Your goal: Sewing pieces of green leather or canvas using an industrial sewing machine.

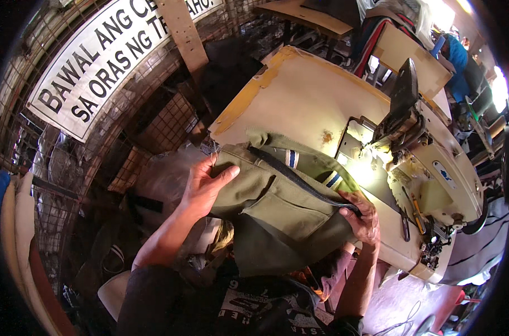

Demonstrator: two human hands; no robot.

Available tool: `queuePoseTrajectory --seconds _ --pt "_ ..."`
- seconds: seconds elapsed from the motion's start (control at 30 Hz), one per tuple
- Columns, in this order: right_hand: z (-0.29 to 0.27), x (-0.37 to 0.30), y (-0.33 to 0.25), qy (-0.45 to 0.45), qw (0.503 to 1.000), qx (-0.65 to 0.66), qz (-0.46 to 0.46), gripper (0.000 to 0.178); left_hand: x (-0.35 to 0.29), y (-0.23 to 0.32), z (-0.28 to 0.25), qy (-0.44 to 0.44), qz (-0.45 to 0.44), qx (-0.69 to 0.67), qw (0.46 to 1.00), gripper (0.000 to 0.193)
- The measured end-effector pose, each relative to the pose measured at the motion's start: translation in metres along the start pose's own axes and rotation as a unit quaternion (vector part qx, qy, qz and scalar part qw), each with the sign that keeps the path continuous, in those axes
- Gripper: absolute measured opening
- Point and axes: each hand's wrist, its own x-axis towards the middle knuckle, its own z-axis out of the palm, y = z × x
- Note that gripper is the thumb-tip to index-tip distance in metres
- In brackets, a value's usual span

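- Head view: the person is holding an olive bag point(285, 215) in front of the body, over the lap; its far part is covering the near edge of the table point(316, 95), but I cannot tell if it is resting there.
- The left hand point(198, 187) is gripping the bag's left end; the thumb is lying on the front cloth, and most of the fingers are hiding behind.
- The right hand point(363, 221) is closing around the right end, near the end of the dark zipper point(291, 175).
- The cloth is looking soft but rather thick, so I judge the bag as light, foldable and not fragile; it is probably not slipping easily from bare fingers.
- The zipper side is seeming the stiffer part. Good places for holding are probably the two ends of this side, where the hands are gripping now; the loose lower cloth is hanging and would fold.
- Two striped tabs point(291, 159) are showing behind the zipper, and they could catch a finger.
- At the right, a sewing machine point(450, 185) is standing on the table, its bright working area being just beyond the bag and limiting the room there.
- A screwdriver point(417, 211) with an orange handle is lying beside the machine.
- At the left, clear plastic point(167, 173) is bunching behind the left hand, and wire mesh point(19, 73) is closing that side.
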Motion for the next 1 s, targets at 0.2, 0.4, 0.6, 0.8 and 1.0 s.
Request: queuePoseTrajectory --seconds 0.2,0.4,0.6,0.8,1.0 --pt "-0.003 0.000 -0.003 -0.013 1.000 0.011 0.016 0.039 0.015 -0.002 0.000 -0.013 0.141 0.136 0.980 0.044" --pt "-0.004 0.002 0.001 -0.024 0.999 0.042 -0.001 0.040 0.021 0.001 0.002 -0.045 0.184 0.232 0.954 0.061" --pt "-0.004 0.000 0.006 -0.024 0.998 0.047 0.017 0.040 0.024 0.008 0.007 -0.002 0.244 0.252 0.936 0.063" --pt "0.000 -0.004 0.007 0.018 0.996 0.083 0.012 0.042 0.024 0.012 0.002 -0.055 0.188 0.323 0.926 0.046" --pt "-0.008 0.000 0.005 -0.044 0.997 0.062 -0.019 0.038 0.019 0.010 0.002 -0.027 0.160 0.348 0.923 0.028"
